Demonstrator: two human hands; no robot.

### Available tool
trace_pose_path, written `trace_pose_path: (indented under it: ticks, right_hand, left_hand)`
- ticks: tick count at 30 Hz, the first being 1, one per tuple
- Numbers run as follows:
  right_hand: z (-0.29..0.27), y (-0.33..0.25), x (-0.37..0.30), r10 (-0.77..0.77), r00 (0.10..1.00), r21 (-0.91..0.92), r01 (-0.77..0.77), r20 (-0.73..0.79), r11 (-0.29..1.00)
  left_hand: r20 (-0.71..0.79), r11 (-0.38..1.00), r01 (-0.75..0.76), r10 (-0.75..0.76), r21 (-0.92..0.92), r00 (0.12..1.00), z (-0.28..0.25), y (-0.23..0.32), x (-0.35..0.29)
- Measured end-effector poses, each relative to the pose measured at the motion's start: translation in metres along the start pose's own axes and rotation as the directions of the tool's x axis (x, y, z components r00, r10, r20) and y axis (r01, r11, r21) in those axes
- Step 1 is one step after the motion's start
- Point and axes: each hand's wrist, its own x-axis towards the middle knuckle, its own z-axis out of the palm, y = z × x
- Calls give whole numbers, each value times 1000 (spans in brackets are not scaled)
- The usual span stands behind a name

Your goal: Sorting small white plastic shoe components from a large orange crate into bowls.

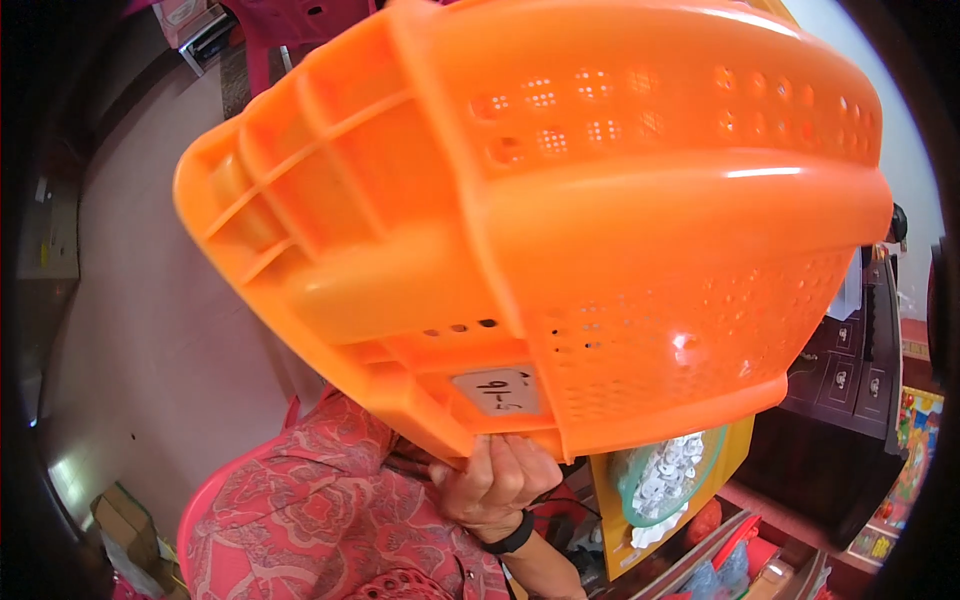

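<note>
A large orange plastic basket (640, 210) with perforated walls fills the upper middle of the view, tilted on its side. Its ribbed rim (330, 180) points to the left. A small white label (497, 390) with handwriting is stuck near the lower part of the rim. My right hand (500, 483), with a black band on its wrist, has its fingers wrapped over the basket's lower edge. My left hand does not show; the basket could be covering it.
Below the basket, a teal bowl (630, 490) of small white pieces stands on a yellow table (738, 447). Dark drawers (842, 380) are at the right. Bags and red items (735, 560) lie low right. A cardboard box (125, 522) sits on the floor at left.
</note>
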Motion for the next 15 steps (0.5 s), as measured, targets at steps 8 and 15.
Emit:
trace_pose_path:
  ticks: [8,15]
  right_hand:
    - [6,-7,-12,-101,995,16,101,24,995]
    - [6,-8,-12,-145,989,30,145,23,989]
  left_hand:
    - [299,852,300,-179,-430,937,-58,-63,15]
    - [661,281,691,-207,-666,721,-30,-49,30]
